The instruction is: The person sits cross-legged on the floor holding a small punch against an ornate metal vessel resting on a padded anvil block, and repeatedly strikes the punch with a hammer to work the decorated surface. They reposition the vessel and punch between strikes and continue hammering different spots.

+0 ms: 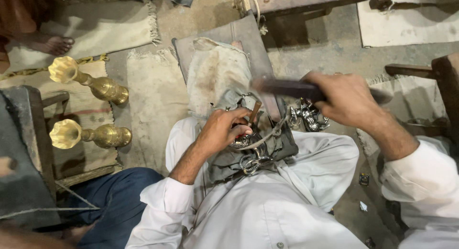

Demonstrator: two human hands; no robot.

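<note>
The person sits on the floor in pale clothes, with a worn cloth-covered block [217,77] running out between the knees. The left hand [222,129] is curled tight around a slim chisel-like punch [255,112], fingers closed, its tip set down on a small shiny metal piece [243,141] that rests at the near end of the block, just under the hand. The right hand [346,98] is raised above and to the side, fingers wrapped around the handle of a dark hammer [287,88], which is blurred, so I judge it to be mid-swing.

From where things lie, the work looks well under way but not finished. A cluster of similar silvery pieces [308,116] sits just beside the block under the right hand, and another bright ring-shaped bit [251,164] lies near the lap, touching the grey rag [277,146] there. Whether these are already struck or still waiting I cannot tell; the detail on them is too small to read. The piece under the punch is clearly the one in hand.

Off to the left, 2 brass vases [95,86] lie on their sides on a striped mat [83,110], well apart from the block. A bare foot [52,43] of another person shows at the top left corner, on a pale rug [110,29].
</note>
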